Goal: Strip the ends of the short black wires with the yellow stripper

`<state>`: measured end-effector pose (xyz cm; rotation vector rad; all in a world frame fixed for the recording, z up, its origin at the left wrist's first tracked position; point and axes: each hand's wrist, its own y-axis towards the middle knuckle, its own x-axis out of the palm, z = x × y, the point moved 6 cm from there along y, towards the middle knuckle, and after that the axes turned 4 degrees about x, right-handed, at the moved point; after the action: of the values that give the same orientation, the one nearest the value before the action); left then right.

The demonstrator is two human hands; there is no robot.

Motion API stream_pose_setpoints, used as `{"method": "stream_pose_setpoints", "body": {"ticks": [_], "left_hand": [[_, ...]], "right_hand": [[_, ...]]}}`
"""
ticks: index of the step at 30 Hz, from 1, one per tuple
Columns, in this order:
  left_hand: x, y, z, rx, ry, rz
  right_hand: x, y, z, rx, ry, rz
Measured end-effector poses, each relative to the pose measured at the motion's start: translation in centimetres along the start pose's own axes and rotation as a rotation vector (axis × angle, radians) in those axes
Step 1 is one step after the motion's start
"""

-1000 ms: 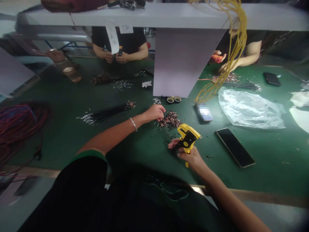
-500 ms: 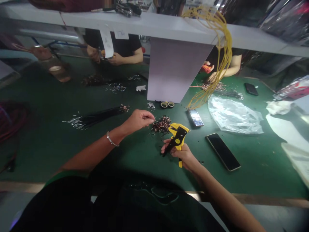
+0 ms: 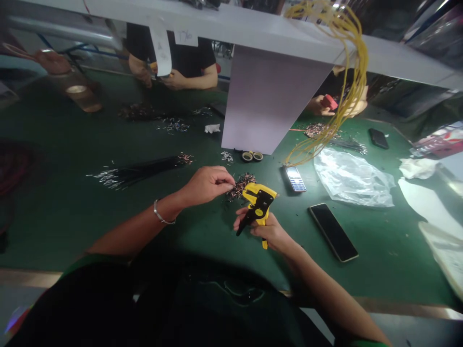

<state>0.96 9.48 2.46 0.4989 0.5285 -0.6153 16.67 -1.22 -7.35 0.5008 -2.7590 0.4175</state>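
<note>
A yellow-and-black wire stripper (image 3: 259, 205) is in my right hand (image 3: 265, 229), its fingers wrapped about the handles. The tool's jaws point up and left, over the near side of a pile of short dark wires with copper ends (image 3: 246, 180). My left hand (image 3: 208, 185) is closed in a pinch, thumb and forefinger just left of the jaws at the pile's edge. What sits between those fingertips is too small to make out. Left of this hand lies a bundle of black wires (image 3: 144, 171) with bright tips at one end and coppery ones at the other.
Beyond the pile stand two tape rolls (image 3: 252, 156) and some small silvery bits (image 3: 226, 156). To the right lie a keypad phone (image 3: 295, 179), a smartphone (image 3: 333, 232) and a clear plastic bag (image 3: 354, 178). Yellow wires (image 3: 356, 62) hang from the shelf (image 3: 253, 29). Co-workers' hands (image 3: 175, 79) show opposite.
The wire stripper in my right hand has shifted left, and its jaws now stand close to my left fingertips. My left hand has moved slightly right and down. The camera view has tilted a little.
</note>
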Motion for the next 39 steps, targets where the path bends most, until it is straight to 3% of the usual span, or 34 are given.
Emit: {"method": "stream_pose_setpoints", "body": {"ticks": [16, 39], "left_hand": [[0.1, -0.1, -0.6, 0.048, 0.023, -0.021], [0.6, 0.1, -1.3, 0.005, 0.014, -0.068]], "right_hand": [[0.7, 1.1, 0.5, -0.021, 0.001, -0.022], [0.6, 0.7, 0.9, -0.032, 0.016, -0.036]]}}
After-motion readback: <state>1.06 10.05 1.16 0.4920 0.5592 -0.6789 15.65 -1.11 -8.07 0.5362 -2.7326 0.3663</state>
